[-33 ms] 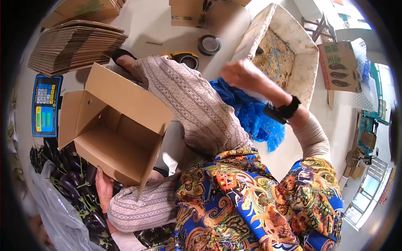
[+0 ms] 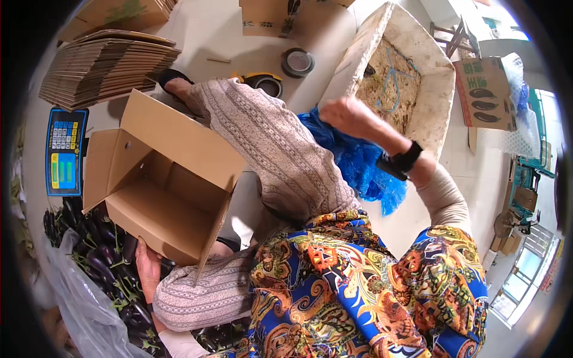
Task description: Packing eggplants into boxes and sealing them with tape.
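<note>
The left hand (image 2: 147, 267) grips the bottom edge of the open cardboard box (image 2: 161, 179), just above it. The right hand (image 2: 352, 116) clutches the blue plastic bag (image 2: 358, 164) hanging under it.

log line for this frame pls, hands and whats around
left hand: under open cardboard box | right hand: on blue plastic bag | nearby: aubergines, foam crate

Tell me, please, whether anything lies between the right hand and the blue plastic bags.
Nothing visible does: the right hand is already on the top of the blue plastic bags, beside the white foam box.
</note>
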Demonstrator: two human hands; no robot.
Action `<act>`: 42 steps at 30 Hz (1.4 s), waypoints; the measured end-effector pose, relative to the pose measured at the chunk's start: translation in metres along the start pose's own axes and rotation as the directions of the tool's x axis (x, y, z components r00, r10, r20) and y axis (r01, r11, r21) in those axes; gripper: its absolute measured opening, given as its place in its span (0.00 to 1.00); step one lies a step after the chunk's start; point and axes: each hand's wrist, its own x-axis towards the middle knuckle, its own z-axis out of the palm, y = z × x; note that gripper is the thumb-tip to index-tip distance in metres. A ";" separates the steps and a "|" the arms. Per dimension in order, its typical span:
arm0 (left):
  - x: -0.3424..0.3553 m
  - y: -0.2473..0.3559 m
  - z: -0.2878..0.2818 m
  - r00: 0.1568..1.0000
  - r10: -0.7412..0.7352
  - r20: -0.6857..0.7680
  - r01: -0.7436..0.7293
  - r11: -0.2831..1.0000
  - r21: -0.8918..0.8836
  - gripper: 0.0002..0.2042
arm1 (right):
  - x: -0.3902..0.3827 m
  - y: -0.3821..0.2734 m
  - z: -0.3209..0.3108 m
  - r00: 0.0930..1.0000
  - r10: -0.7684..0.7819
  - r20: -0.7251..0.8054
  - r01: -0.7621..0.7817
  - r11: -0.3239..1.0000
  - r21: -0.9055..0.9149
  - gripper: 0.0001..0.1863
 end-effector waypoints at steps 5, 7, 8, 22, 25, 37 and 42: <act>0.012 0.005 -0.018 0.999 -0.006 0.051 0.003 0.998 0.055 0.17 | -0.071 0.094 0.098 0.882 0.434 0.184 -0.414 0.899 -0.141 0.24; 0.008 0.009 -0.012 0.997 0.006 0.077 -0.011 0.998 0.065 0.17 | -0.086 0.122 0.142 0.872 0.487 0.052 -0.478 0.869 -0.129 0.24; 0.005 0.011 -0.010 0.998 -0.008 0.068 0.002 0.996 0.085 0.18 | -0.087 0.126 0.154 0.840 0.536 -0.080 -0.542 0.833 -0.107 0.25; -0.018 0.032 0.009 0.999 0.000 -0.041 0.015 0.924 0.382 0.18 | -0.118 0.120 0.142 0.828 0.360 0.431 -0.250 0.923 -0.293 0.14; -0.003 0.037 -0.045 0.999 -0.002 0.040 -0.013 0.928 0.371 0.15 | -0.113 0.121 0.145 0.865 0.404 0.299 -0.296 0.890 -0.346 0.09; -0.097 0.158 0.111 0.816 0.572 0.081 -0.484 0.599 0.638 0.11 | -0.060 0.007 -0.022 0.926 0.252 0.281 -0.357 0.340 0.870 0.08; -0.111 0.149 0.238 0.643 0.543 0.540 -0.733 0.641 0.229 0.37 | -0.020 -0.057 -0.057 0.941 0.082 -0.330 0.246 0.505 0.827 0.12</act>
